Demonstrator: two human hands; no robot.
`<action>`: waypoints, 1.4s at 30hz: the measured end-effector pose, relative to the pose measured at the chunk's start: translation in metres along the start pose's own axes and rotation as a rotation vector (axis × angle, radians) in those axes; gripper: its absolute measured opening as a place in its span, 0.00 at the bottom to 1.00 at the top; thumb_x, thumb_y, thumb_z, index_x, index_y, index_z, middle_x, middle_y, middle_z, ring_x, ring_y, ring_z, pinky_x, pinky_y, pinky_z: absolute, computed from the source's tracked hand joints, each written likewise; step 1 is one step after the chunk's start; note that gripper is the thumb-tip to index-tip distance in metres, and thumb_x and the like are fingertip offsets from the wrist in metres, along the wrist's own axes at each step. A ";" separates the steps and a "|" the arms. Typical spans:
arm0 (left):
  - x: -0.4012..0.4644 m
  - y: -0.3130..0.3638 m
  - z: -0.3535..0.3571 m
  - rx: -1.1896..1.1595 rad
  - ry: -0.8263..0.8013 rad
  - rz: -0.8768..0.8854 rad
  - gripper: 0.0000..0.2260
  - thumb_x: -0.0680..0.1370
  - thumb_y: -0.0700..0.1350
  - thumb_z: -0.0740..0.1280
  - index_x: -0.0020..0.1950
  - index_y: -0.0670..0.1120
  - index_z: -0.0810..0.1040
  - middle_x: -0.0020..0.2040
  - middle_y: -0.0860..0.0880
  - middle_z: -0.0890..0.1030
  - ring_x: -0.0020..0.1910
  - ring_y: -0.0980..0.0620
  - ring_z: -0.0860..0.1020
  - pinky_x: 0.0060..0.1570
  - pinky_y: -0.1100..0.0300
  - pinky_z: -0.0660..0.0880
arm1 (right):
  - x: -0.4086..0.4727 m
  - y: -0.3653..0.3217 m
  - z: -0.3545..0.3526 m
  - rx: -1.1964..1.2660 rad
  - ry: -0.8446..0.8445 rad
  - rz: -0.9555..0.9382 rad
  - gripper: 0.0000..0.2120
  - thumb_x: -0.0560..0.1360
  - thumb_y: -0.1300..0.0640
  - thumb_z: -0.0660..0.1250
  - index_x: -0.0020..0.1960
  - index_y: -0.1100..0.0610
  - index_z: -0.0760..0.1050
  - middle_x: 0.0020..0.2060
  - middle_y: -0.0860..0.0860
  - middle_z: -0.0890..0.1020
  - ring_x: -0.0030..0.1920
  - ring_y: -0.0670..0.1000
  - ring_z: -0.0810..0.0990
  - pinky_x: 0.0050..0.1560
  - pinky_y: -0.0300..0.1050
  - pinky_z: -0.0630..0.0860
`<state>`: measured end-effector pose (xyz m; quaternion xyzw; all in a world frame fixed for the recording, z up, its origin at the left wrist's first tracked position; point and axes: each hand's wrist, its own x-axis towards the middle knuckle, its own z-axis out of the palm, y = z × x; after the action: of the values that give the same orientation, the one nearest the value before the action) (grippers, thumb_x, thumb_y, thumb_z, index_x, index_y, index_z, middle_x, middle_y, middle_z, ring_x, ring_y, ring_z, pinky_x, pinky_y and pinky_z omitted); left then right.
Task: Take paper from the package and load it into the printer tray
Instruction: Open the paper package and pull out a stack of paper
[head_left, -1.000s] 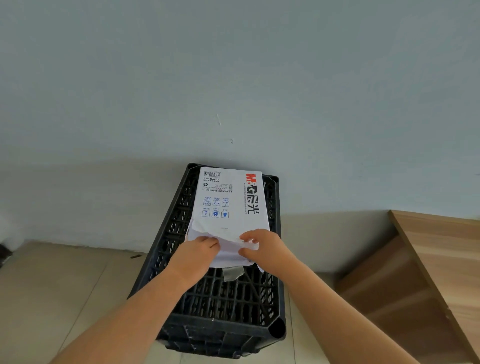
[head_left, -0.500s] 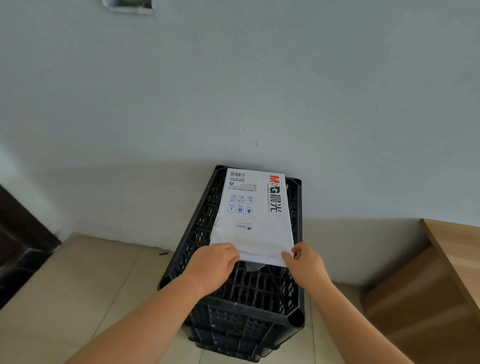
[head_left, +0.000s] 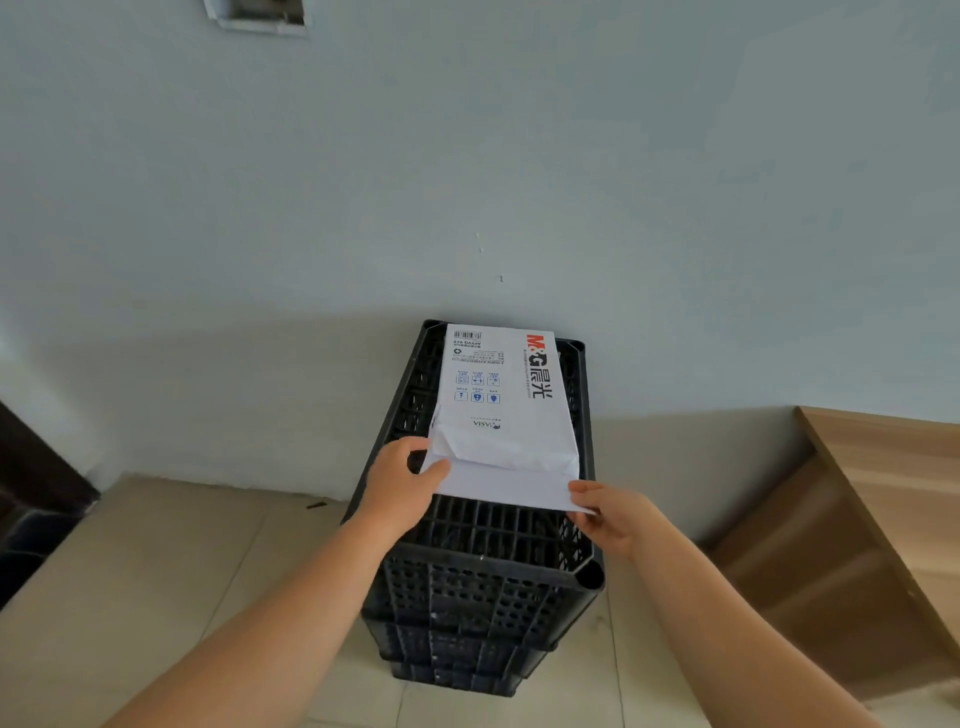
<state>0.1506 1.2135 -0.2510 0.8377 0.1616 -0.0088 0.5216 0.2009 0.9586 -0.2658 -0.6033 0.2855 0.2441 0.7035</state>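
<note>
While the paper package (head_left: 506, 395) lies flat on top of the black crate (head_left: 483, 587) by the wall (head_left: 467, 156), sheets of paper (head_left: 506, 486) stick out of its open near end. Left hand (head_left: 397, 486) pinches the sheets' left corner. Right hand (head_left: 613, 514) pinches the right corner between thumb and fingers. Wooden desk (head_left: 883, 499) sits off to the right, apart from the crate. Tile floor (head_left: 156, 571) below.

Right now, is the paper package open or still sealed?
Open. The paper package has a torn, crumpled near end, and plain sheets stick out of it, pinched by the left hand and right hand.
</note>
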 end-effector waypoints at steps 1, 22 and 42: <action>-0.002 -0.001 -0.005 -0.108 -0.042 -0.115 0.19 0.78 0.51 0.66 0.68 0.49 0.70 0.62 0.53 0.69 0.59 0.53 0.70 0.60 0.56 0.69 | -0.007 0.002 -0.001 0.005 0.001 0.011 0.07 0.78 0.71 0.61 0.45 0.64 0.76 0.43 0.60 0.77 0.35 0.52 0.75 0.21 0.35 0.75; -0.081 -0.018 -0.042 -0.593 -0.500 -0.358 0.24 0.77 0.31 0.62 0.68 0.51 0.73 0.63 0.45 0.77 0.57 0.45 0.79 0.42 0.56 0.80 | -0.118 0.068 -0.013 -0.196 0.016 -0.168 0.16 0.76 0.64 0.63 0.62 0.54 0.76 0.53 0.55 0.79 0.45 0.54 0.78 0.39 0.43 0.77; -0.182 -0.003 -0.100 -0.364 -0.321 0.093 0.27 0.74 0.33 0.66 0.61 0.64 0.76 0.67 0.52 0.76 0.63 0.51 0.76 0.67 0.50 0.70 | -0.200 0.083 0.000 0.022 -0.246 -0.458 0.22 0.75 0.74 0.61 0.60 0.52 0.77 0.51 0.47 0.84 0.51 0.52 0.83 0.45 0.45 0.82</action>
<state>-0.0378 1.2551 -0.1751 0.7243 0.0372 -0.0884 0.6828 0.0006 0.9712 -0.1856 -0.6104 0.0566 0.1470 0.7763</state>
